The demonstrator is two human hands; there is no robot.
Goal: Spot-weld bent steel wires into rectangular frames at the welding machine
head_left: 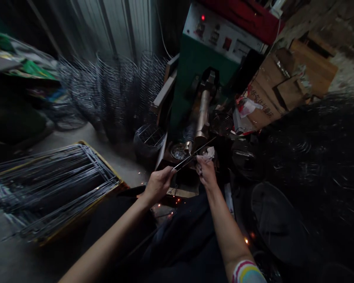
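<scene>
My left hand is closed around one end of thin metal wire rods, which slant up to the right in front of the welding machine's metal electrodes. My right hand is closed in a pinch beside the same rods; its fingertips meet them near the middle, though the exact grip is dim. Just behind the hands sits a round dish of small metal bits. A crumpled pale cloth or paper lies beyond my right fingers. Orange sparks scatter below my hands.
A green welding machine with a thick metal arm stands ahead, its red lamp lit. Left lies a yellow-edged crate full of wire frames. Stacked wire coils or baskets stand behind. Cardboard boxes and dark wire pieces fill the right.
</scene>
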